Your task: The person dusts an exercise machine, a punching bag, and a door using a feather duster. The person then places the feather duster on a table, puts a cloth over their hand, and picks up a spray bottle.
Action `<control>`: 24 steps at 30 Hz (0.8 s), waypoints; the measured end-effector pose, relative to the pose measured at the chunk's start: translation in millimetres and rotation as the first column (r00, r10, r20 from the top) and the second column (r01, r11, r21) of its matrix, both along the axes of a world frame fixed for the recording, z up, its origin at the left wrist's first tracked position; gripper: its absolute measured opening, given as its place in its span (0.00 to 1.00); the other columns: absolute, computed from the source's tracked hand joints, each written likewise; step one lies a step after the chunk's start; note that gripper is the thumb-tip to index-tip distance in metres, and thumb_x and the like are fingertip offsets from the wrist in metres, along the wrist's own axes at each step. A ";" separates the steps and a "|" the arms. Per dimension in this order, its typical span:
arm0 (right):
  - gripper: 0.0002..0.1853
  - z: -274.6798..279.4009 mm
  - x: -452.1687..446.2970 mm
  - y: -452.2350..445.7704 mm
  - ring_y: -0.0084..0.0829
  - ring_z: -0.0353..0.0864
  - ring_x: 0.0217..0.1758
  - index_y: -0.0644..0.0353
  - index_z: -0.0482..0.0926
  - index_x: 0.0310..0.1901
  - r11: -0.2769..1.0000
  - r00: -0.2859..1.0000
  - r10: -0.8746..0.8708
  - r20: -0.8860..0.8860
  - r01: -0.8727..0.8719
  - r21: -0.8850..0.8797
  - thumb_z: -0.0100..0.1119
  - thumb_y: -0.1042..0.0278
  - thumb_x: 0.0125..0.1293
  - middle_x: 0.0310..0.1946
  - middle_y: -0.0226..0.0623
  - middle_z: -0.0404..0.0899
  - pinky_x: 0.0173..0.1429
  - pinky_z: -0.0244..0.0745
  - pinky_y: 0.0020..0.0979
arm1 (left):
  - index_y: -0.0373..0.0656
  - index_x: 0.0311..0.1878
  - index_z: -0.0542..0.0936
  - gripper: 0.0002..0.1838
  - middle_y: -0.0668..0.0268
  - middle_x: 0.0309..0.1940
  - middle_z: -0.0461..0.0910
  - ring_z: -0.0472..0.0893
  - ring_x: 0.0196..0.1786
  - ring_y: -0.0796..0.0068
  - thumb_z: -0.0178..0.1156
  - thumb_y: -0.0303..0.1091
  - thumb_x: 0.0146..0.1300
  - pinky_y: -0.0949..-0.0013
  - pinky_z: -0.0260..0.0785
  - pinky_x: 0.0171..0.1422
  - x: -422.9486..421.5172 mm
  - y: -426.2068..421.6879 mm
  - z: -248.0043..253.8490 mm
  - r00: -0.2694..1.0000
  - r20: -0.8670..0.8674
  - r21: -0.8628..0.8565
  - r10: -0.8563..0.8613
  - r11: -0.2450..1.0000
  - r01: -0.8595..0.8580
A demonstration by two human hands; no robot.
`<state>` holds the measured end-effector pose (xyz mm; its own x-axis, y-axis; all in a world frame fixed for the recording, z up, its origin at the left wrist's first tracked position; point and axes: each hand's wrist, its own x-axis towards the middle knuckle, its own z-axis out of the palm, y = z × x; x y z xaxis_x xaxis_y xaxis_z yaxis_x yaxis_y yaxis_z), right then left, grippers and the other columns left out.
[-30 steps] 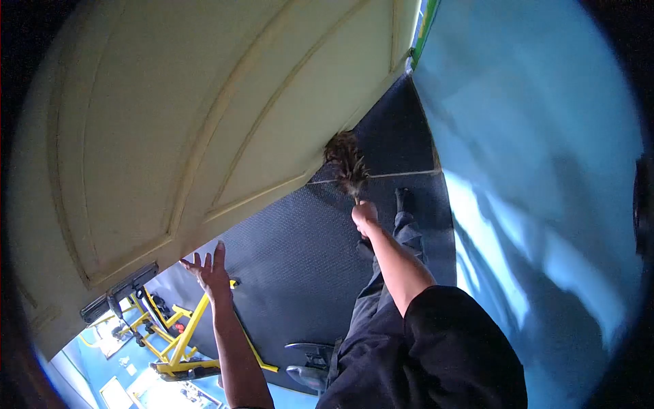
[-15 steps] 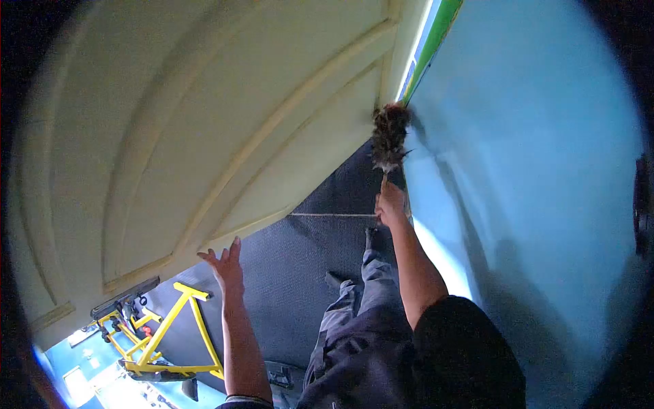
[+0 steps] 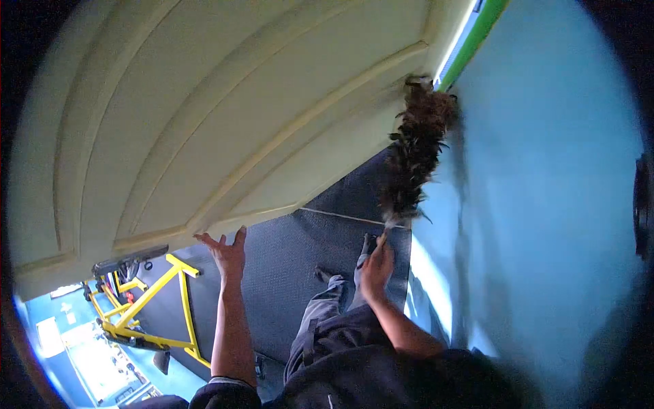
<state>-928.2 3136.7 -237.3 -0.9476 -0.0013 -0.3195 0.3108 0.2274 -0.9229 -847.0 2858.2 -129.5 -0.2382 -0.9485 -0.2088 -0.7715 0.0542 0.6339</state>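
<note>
A brown feather duster (image 3: 417,146) stands upright between the cream panelled door (image 3: 272,88) and the blue wall (image 3: 545,170), its feathers near the green frame edge (image 3: 477,41). My right hand (image 3: 377,273) is wrapped round its handle, just below the feathers. My left hand (image 3: 227,253) is raised with its fingers spread, at the door's lower edge. The fingertips overlap that edge in view; whether they press on it I cannot tell.
A dark door handle and lock (image 3: 129,260) sit on the door's edge at the left. Beyond it stands a yellow metal frame (image 3: 184,300) on the dark textured floor (image 3: 272,293). My feet and legs are below.
The duster, in my right hand, has moved from low by the door's edge up to the gap beside the green frame, and looks nearer. My left hand stays spread by the door.
</note>
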 end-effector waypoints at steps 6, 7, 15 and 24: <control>0.12 -82.8 -84.8 -5.9 0.39 0.72 0.37 0.66 0.71 0.47 0.971 0.978 0.040 -0.206 0.010 0.238 0.40 0.68 0.71 0.32 0.42 0.71 0.44 0.68 0.37 | 0.39 0.70 0.25 0.65 0.47 0.70 0.41 0.56 0.69 0.50 0.72 0.33 0.48 0.54 0.57 0.70 61.7 -49.6 -0.3 0.981 -0.192 -0.353 0.005 0.933 -0.074; 0.10 -95.8 -93.1 -7.3 0.39 0.73 0.34 0.65 0.71 0.43 0.980 0.997 0.032 0.070 -0.045 0.195 0.41 0.69 0.70 0.31 0.43 0.71 0.39 0.69 0.38 | 0.39 0.70 0.26 0.63 0.51 0.70 0.43 0.57 0.68 0.53 0.71 0.31 0.50 0.54 0.58 0.70 77.9 -64.4 -6.4 0.963 -0.269 -0.342 0.020 0.933 -0.115; 0.11 -82.5 -113.6 -21.9 0.26 0.62 0.16 0.58 0.74 0.38 0.985 0.784 -0.125 0.608 0.172 -0.019 0.41 0.64 0.70 0.19 0.33 0.63 0.14 0.57 0.29 | 0.38 0.51 0.74 0.24 0.62 0.55 0.72 0.72 0.57 0.69 0.70 0.26 0.50 0.64 0.62 0.63 94.4 -87.3 84.4 0.943 -0.311 -0.271 -0.118 0.962 0.031; 0.17 15.4 -45.2 -28.3 0.38 0.77 0.30 0.62 0.73 0.55 0.957 0.948 0.021 0.318 0.073 -0.281 0.39 0.67 0.71 0.30 0.42 0.77 0.33 0.71 0.35 | 0.39 0.43 0.75 0.19 0.68 0.41 0.78 0.75 0.44 0.75 0.71 0.23 0.48 0.68 0.68 0.53 70.3 -60.3 74.7 0.911 -0.364 -0.385 -0.191 0.922 0.039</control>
<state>-973.4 3108.4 -221.9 -0.7992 -0.1139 -0.5902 0.5975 -0.0432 -0.8007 -776.6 2797.8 -54.8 -0.3397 -0.8995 0.2748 -0.4415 0.4105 0.7979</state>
